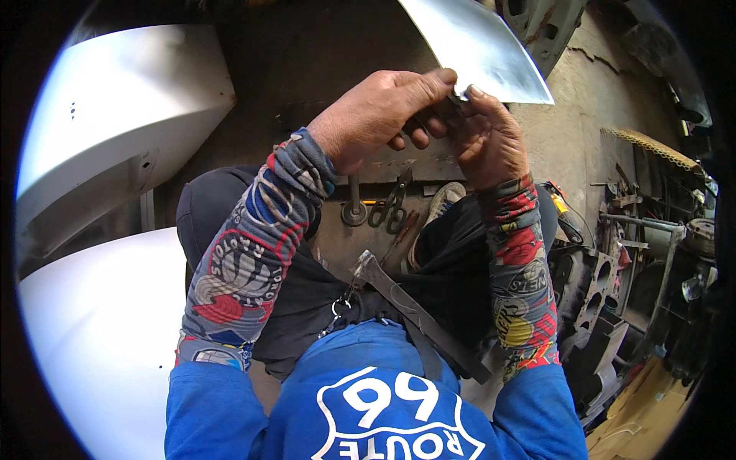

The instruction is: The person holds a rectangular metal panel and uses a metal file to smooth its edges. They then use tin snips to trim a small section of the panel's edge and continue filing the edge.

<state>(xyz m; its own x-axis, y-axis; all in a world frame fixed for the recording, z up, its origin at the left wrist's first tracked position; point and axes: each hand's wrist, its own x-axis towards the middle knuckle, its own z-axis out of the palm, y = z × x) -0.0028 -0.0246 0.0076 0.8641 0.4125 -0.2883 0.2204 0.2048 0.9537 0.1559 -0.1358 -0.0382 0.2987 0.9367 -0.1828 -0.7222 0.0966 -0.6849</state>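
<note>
My left hand and my right hand meet at the lower left corner of a shiny, curved sheet-metal piece, fingers curled and thumbs pinched on it. A small dark bit between the fingertips is too hidden to make out. Below them on the floor lie green-handled snips, a screwdriver-like tool and a round metal tool with a bar. A dark flat metal strip lies slantwise over my lap.
White body panels stand at my left. At right are an orange power tool with a cord, a perforated yellowish sheet, piled metal parts and cardboard. More metal parts lie ahead.
</note>
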